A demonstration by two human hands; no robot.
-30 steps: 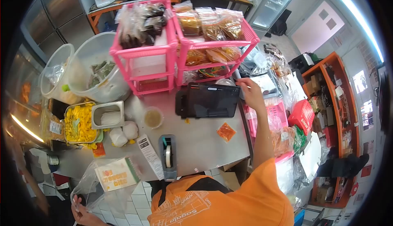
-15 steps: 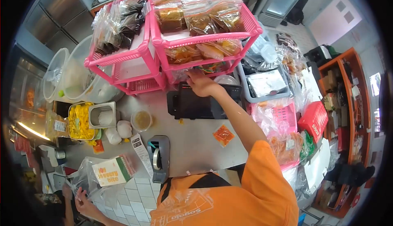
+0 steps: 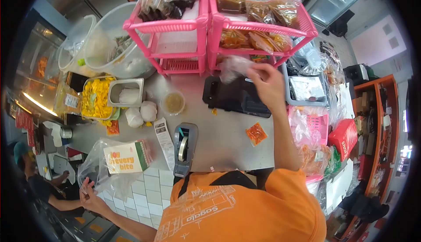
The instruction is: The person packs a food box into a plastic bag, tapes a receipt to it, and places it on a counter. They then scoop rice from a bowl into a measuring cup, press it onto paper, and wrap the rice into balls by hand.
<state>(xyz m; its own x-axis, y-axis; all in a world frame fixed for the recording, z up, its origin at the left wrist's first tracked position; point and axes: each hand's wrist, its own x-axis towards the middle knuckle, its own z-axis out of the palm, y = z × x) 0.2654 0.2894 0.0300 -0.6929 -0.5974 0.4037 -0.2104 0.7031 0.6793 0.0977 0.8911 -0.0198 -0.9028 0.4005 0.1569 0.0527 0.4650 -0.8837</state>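
Observation:
My right hand point(image 3: 266, 80) pinches a small clear plastic packet point(image 3: 235, 68), blurred, over the black tablet-like device point(image 3: 234, 93), just in front of the pink rack point(image 3: 263, 28). At the lower left, my left hand point(image 3: 90, 197) has its fingers closed on the edge of a clear plastic bag point(image 3: 115, 186). That bag holds a white and green box point(image 3: 127, 157) with orange lettering. Beside the bag lie a printed receipt point(image 3: 164, 142) and a tape dispenser point(image 3: 185, 150). An orange sauce packet point(image 3: 256, 134) rests flat on the metal table point(image 3: 210, 141).
Left of centre stand a lidded cup point(image 3: 173, 103), a yellow-filled tray point(image 3: 96, 98), a metal container point(image 3: 126, 93) and large clear tubs point(image 3: 114, 44). On the right are a grey bin point(image 3: 305, 88) and a red box point(image 3: 342, 139). A co-worker point(image 3: 48, 185) is at the far left.
My right hand has drawn back from the rack's lower shelf with the clear packet. The view has shifted, and more of the co-worker shows at the left. My left hand still holds the bag.

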